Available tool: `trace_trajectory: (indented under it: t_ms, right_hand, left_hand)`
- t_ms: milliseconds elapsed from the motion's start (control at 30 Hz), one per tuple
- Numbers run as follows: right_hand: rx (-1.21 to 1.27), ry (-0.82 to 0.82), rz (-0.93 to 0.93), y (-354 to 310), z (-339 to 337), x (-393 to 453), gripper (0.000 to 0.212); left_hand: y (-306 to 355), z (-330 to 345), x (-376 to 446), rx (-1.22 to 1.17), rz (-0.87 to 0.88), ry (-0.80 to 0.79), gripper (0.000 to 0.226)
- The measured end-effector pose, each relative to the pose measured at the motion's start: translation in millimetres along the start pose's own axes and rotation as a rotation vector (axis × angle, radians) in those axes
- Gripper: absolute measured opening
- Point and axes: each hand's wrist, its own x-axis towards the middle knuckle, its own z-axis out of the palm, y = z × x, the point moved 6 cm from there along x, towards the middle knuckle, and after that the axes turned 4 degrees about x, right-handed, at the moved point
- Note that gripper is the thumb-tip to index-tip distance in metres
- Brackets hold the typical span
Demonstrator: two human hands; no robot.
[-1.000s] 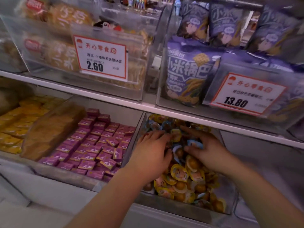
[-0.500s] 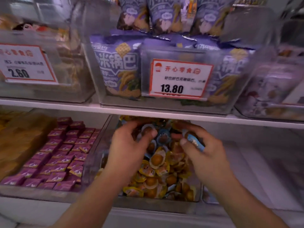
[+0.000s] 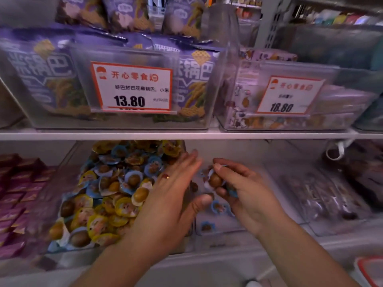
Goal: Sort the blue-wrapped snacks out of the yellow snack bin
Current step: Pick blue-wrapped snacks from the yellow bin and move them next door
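Right hand (image 3: 246, 195) grips a few blue-wrapped snacks (image 3: 215, 180) over the clear bin (image 3: 219, 232) beside the yellow snack bin (image 3: 68, 162). Left hand (image 3: 172, 195) is spread flat, holding nothing. Packs look light, crinkly, slippery; best pinched by the flat wrapper rim.

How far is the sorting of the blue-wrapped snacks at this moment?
Done: a few blue-wrapped snacks already lie in the neighbouring clear bin. In hand: the right hand holds more blue ones over that bin; the left hand is open. Left: many blue wrappers remain in the yellow snack bin.
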Motion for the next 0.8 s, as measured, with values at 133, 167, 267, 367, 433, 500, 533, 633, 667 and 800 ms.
trace_trajectory:
  t_ms: [133,167,267,367,433,500,533,633,667,800]
  right_hand:
    - [-0.384,0.110,0.039,6.5,-47.2,25.7,0.015]
    - [-0.466,0.116,0.057,8.1,-54.4,30.4,0.016]
    - [-0.644,0.228,-0.083,-4.5,-62.0,40.0,0.020]
    - [-0.557,0.202,-0.262,-18.4,-40.8,38.8,0.022]
    - [-0.567,0.123,-0.362,-20.4,-20.1,34.9,0.027]
    - [-0.650,0.028,-0.452,-17.3,4.8,28.4,0.030]
    - [-0.701,-0.020,-0.499,-15.4,18.6,23.8,0.028]
    - [-0.942,-0.192,-0.721,-7.0,64.8,7.5,0.024]
    - [-1.018,-0.269,-0.755,-0.2,80.1,3.7,0.027]
    - [-1.337,-0.430,-0.642,31.3,115.6,8.2,0.043]
  left_hand:
    - [-34.0,-36.8,1.7,0.219,-0.093,0.159,0.031]
    - [-45.5,-44.2,1.8,0.268,-0.128,0.145,0.028]
    - [-75.9,-59.3,-4.1,0.366,-0.206,0.075,0.029]
    - [-93.5,-65.1,-9.2,0.420,-0.265,-0.018,0.043]
    - [-102.6,-65.7,-10.8,0.467,-0.297,-0.084,0.045]
    - [-109.5,-67.2,-12.1,0.492,-0.307,-0.119,0.037]
    - [-111.2,-68.3,-12.4,0.485,-0.303,-0.121,0.034]
    - [-114.6,-73.3,-12.9,0.455,-0.302,-0.097,0.030]
    - [-115.4,-75.2,-13.7,0.439,-0.305,-0.079,0.027]
    - [-112.8,-81.8,-17.1,0.374,-0.264,-0.025,0.014]
